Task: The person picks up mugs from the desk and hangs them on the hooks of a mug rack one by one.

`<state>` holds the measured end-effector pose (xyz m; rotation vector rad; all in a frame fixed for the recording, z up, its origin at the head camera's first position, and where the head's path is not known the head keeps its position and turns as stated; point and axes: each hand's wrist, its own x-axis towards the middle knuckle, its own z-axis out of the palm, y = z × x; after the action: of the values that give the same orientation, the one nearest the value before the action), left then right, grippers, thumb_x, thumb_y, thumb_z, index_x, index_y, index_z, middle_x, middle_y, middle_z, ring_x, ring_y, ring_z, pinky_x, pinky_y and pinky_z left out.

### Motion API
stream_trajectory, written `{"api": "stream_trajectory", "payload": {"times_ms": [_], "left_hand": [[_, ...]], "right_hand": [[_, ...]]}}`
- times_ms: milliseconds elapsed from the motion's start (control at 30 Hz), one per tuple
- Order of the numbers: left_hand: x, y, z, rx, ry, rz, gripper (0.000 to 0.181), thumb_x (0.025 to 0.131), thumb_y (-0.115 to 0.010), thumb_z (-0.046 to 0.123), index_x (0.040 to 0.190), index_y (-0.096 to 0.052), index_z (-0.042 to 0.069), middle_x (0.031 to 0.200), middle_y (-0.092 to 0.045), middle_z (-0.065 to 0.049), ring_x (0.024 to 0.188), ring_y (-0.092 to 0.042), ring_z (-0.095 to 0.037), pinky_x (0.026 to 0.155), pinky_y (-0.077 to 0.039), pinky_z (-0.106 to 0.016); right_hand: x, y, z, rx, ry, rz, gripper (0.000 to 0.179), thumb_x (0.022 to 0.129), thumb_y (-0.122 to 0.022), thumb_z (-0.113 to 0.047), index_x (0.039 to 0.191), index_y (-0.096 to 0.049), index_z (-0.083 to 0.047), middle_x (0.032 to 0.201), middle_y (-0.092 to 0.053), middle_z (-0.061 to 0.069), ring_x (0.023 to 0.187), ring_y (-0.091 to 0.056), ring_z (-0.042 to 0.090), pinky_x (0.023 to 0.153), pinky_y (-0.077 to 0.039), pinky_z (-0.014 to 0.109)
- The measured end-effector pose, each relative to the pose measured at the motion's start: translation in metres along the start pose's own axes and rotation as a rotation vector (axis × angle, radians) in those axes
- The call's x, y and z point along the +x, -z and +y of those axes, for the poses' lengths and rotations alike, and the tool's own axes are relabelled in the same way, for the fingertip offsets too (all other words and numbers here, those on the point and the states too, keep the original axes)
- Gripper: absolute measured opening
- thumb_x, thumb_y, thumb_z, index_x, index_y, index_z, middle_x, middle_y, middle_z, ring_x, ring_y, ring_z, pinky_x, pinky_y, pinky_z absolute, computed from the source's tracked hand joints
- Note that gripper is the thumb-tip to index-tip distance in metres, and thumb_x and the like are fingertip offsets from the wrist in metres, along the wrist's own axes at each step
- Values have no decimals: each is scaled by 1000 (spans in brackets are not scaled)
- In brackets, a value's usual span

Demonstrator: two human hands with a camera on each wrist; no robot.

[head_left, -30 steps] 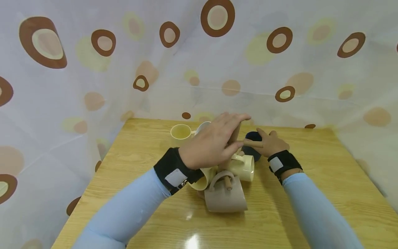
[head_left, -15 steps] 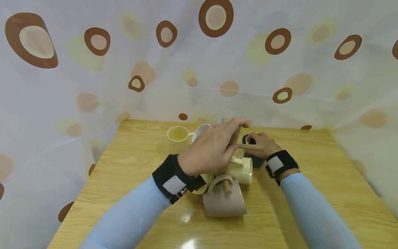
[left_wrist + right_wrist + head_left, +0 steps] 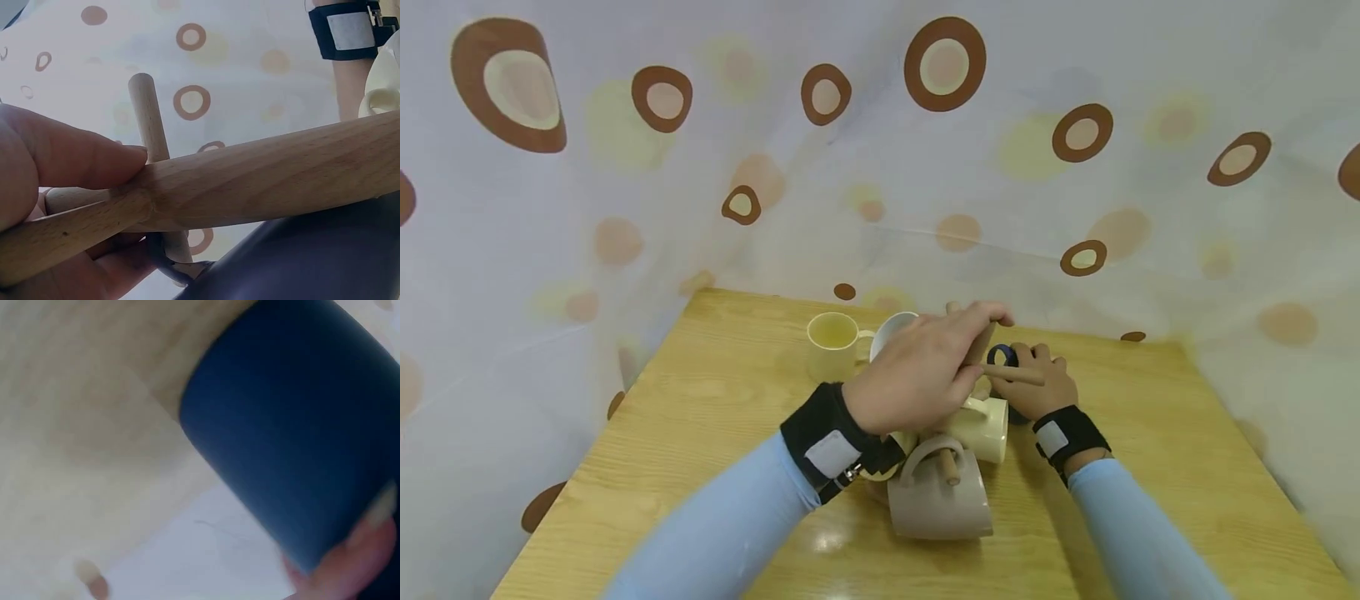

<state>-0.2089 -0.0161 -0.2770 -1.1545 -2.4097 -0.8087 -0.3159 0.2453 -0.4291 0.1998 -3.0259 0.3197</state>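
Note:
My left hand [image 3: 917, 371] grips the top of a wooden mug tree [image 3: 269, 172], thumb and fingers around the post where the pegs branch. A dark mug [image 3: 300, 262] shows below that post in the left wrist view, its handle by a peg. Over on the right, my right hand [image 3: 1037, 383] holds a dark blue mug [image 3: 287, 425], a fingertip pressed on its side in the right wrist view. Its ring-shaped handle [image 3: 1002, 356] faces up beside a bare peg [image 3: 1015, 374]. Most of this mug is hidden by the hand in the head view.
A greyish-beige mug [image 3: 940, 504] hangs sideways on a near peg, a cream mug [image 3: 988, 433] beside it. Behind the left hand stand a pale yellow mug [image 3: 833, 358] and a white-lined mug [image 3: 891, 333]. The wooden table [image 3: 700, 433] meets a patterned curtain [image 3: 880, 167].
The right hand has turned the dark blue mug, so its handle now shows instead of its mouth, and has moved slightly left toward the mug tree. The left hand keeps its hold.

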Motion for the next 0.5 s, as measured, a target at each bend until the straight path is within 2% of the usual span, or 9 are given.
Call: {"api": "stream_trajectory", "payload": {"times_ms": [100,233,333,433,500], "left_hand": [[12,-5,2,5,-27,-31,43,89,-52,10,131,-42,17,78,-47,7,70,-43,-6,72,-42,-28],[17,-10,3,-16,-32,-39,44,90,-54,11,131,-41,18,79,-47,9,72,-44,-4,78,-43,-30],[12,-11,3,-38,-8,-41,44,90,-54,12,131,-41,20,77,-48,10,73,-45,-3,80,-44,-32],[7,-8,2,-53,5,-30,44,89,-54,12,131,-41,20,76,-47,10,72,-45,-3,79,-43,-32],[6,-6,2,-57,3,-10,44,89,-53,11,131,-42,20,74,-46,8,70,-44,-5,77,-43,-32]], "right_hand": [[-6,5,25,45,-21,29,76,85,-49,-62,139,-41,-10,136,-38,28,109,-37,56,77,-43,70],[-24,10,51,163,0,162,69,86,-57,-52,138,-44,-9,130,-43,28,109,-43,50,78,-45,66],[-46,19,53,279,50,268,64,85,-64,-42,136,-46,-7,126,-46,26,107,-46,44,81,-44,64],[-70,41,47,392,104,342,59,84,-68,-30,137,-48,-11,129,-44,22,111,-43,39,86,-40,62],[-85,63,41,467,132,373,58,84,-69,-21,138,-48,-15,133,-42,15,114,-42,32,90,-41,50]]}}
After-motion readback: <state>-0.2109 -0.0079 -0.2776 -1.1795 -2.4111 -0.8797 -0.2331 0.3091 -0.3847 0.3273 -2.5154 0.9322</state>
